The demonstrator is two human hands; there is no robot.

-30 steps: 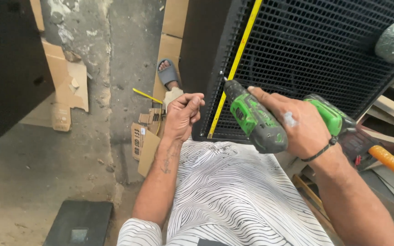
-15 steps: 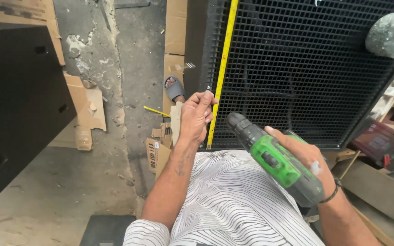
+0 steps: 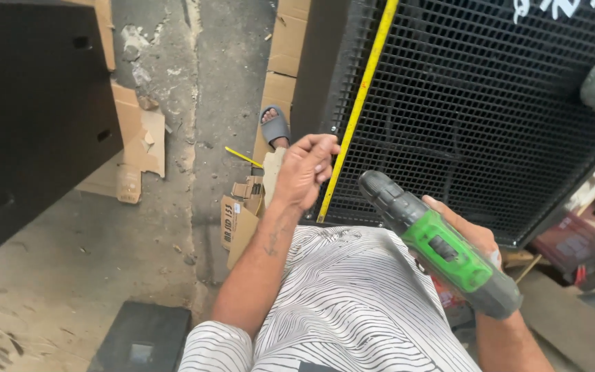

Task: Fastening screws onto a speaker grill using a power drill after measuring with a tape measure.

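A black box [image 3: 29, 124] stands far left on the floor. The left hand [image 3: 306, 169] is pinched shut by the yellow strip [image 3: 359, 110] edging the black grille [image 3: 476, 103]. The right hand [image 3: 473, 238] grips a green drill [image 3: 439, 244], near right.

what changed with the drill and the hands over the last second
The right hand drew the green drill back from the yellow strip on the black grille, down toward the lap. The left hand stayed pinched at the strip's edge; the grip on the drill held.
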